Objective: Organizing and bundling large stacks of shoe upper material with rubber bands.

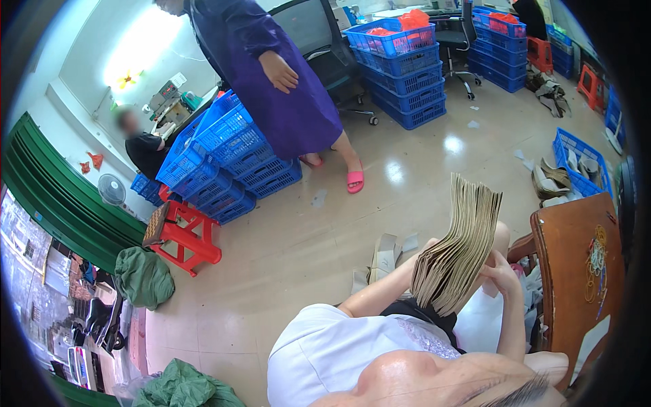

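Nearest: white top (319,349) of the wearer, seated. Above the lap, a thick stack of thin tan-brown pieces (464,241), standing roughly on end, its layers slightly fanned and bent along their length. Right hand (500,271) at the stack's right edge, fingers curled in against it, gripping. Left hand (431,243) at the left side, mostly hidden behind the stack; contact likely, but how far its fingers are spread cannot be told.

Just right of the right hand: brown wooden surface (566,237) carrying a tangle of yellow and white loops (597,261). On the floor (291,271) beyond the left forearm, loose pale pieces (384,254). Further right, a blue crate (563,146) holds greyish pieces; more lie beside it.

Left side: green cloth bundle (144,278) near a red stool (196,234). Beyond the stool, stacked blue crates (230,139). A co-worker in a purple garment (291,95) and pink slippers stands just beside these.

Farther: a second crate stack (410,88), red material (413,20) in its top crate; black office chair (312,34) to its left. Seated person (144,152) in dark clothing behind the left crates.
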The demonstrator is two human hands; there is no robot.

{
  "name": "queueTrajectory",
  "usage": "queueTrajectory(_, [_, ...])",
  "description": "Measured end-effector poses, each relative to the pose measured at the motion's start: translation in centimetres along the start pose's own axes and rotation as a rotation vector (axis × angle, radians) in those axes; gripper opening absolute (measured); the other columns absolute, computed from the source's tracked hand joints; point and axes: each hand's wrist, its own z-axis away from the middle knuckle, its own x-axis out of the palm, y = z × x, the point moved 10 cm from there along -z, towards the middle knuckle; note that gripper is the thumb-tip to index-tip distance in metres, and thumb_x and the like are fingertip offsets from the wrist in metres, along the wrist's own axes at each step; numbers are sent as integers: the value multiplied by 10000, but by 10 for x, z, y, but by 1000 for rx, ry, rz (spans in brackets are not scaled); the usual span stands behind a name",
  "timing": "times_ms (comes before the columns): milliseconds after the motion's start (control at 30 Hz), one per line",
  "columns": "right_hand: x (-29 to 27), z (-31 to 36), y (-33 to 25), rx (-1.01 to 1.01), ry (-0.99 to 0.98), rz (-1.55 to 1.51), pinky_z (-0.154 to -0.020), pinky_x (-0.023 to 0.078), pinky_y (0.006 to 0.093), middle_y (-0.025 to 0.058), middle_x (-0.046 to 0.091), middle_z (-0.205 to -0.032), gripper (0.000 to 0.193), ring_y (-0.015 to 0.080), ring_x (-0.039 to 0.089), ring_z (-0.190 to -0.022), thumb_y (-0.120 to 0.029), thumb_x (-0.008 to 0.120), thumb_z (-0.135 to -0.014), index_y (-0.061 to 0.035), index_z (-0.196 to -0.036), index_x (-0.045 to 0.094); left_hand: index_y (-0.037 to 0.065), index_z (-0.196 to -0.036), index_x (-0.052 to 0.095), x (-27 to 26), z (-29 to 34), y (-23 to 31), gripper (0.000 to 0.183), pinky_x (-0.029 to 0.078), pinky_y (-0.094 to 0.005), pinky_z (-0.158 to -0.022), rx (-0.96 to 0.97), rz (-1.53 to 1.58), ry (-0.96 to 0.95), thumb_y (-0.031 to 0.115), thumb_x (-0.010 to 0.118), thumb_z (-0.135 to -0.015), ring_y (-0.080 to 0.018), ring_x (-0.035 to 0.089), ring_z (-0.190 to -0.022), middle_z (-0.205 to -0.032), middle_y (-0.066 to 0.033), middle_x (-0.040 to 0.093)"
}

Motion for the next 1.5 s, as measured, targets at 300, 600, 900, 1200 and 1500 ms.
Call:
queueTrajectory(300, [7, 4, -8, -17, -58, 40, -566, 439, 246, 71, 503, -1107, 724, 129, 528, -783, -230, 705, -707, 6, -1293, 350, -33, -969, 589, 6, -13, -18, 318, 526, -385, -731, -19, -56, -18, 170, 525, -734, -256, 630, -752, -905, -152, 641])
queueTrajectory(600, [13, 20, -39, -84, -20, 245, -546, 456, 243, 113, 590, -979, 883, 135, 571, -694, -173, 689, -729, -49, -1409, 139, -35, -978, 586, 15, -1, -29, 329, 526, -385, -736, -47, -134, -43, 172, 534, -728, -259, 630, -757, -911, -155, 640])
queueTrajectory(900, [-2, 29, -42, 14, -12, 534, -431, 467, 252, 102, 603, -619, 653, 155, 600, -502, -133, 612, -789, 6, -1344, 298, -37, -987, 584, 31, -12, -37, 340, 525, -385, -740, -130, -153, -50, 174, 544, -723, -263, 630, -761, -917, -159, 639])
queueTrajectory(1200, [-28, 32, -16, 75, -88, 619, -543, 509, 278, 123, 615, -663, 334, 166, 620, -594, 21, 615, -669, 60, -994, 549, -50, -1042, 565, 51, 16, -51, 416, 518, -384, -770, -294, -95, -220, 169, 594, -690, -283, 630, -794, -953, -177, 632])
queueTrajectory(1500, [-38, 32, -12, -6, 9, 297, -673, 509, 282, 89, 590, -903, 402, 166, 589, -775, 81, 629, -647, 54, -1032, 518, -55, -1064, 554, 73, 16, -49, 464, 525, -394, -773, -292, -54, -311, 226, 611, -700, -274, 636, -822, -986, -180, 627])
